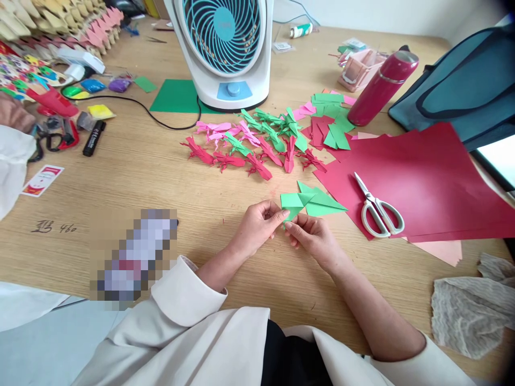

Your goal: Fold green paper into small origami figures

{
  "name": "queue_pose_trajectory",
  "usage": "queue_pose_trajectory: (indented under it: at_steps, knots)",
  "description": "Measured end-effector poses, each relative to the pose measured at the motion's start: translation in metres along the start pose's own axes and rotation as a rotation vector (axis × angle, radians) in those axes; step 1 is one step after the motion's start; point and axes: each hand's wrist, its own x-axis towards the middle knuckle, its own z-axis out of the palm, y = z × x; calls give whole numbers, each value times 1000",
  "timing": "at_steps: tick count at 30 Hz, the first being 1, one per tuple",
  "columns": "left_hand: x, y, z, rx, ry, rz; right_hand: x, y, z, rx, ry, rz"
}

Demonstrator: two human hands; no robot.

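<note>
A partly folded piece of green paper (293,200) is held up between both hands over the wooden table. My left hand (263,221) pinches its left edge with thumb and fingers. At its lower tip, my right hand (311,236) has thumb and fingertips closed on the same paper. Just behind lies another green folded paper (325,202) with a pointed right end, partly hidden by the held piece. Farther back, several small folded paper insects (261,161) in red, pink and green lie in a loose group. White-handled scissors (378,209) rest to the right of my hands.
Large red paper sheets (426,177) lie under the scissors. A white fan (229,59) stands at the back, its cord running left. A red flask (382,88) and blue bag (450,80) stand back right. A black marker (94,138) lies left; someone's white sleeve (14,166) shows there.
</note>
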Motion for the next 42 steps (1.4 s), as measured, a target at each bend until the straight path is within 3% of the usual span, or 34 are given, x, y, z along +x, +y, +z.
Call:
queue_pose_trajectory:
  at_steps: [15,30,37,42]
  knots:
    - [-1,5,3,46,68,77,2,7,0,40,-44,-38]
    - [-2,7,1,-37,52,70,3,22,0,-13,-8,-64]
    - [-1,5,0,-130,37,69,1,13,2,4,-13,-81]
    - [-1,1,1,-93,1,55,1,11,3,19,64,-66]
